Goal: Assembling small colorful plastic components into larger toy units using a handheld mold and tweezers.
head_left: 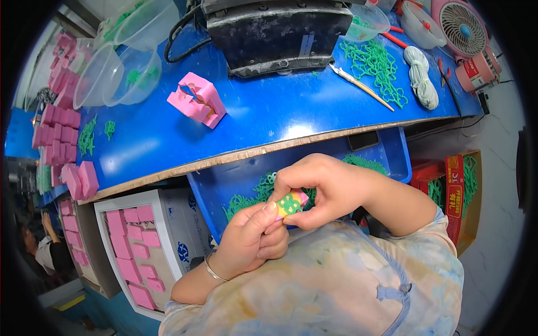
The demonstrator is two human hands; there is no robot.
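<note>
Close to my body, a small pink-and-yellow block [290, 205] with a green openwork piece on its yellow face is held between both hands. My left hand [246, 232] grips its lower left side, thumb on top and the other fingers curled under. From the right, my right hand [330, 187] pinches it between thumb and fingers. Below the hands is a blue tray [400, 154] with green openwork pieces [246, 203] in it. On the blue table beyond stands a pink block mould [197, 101] with a shaped hollow.
A black metal machine [274, 42] stands at the back. Clear plastic bowls [134, 73] and stacked pink blocks [59, 131] are at left. A pile of green pieces [381, 70], a wooden-handled tool [364, 88], white cord [420, 75] and a pink fan [462, 28] are at right.
</note>
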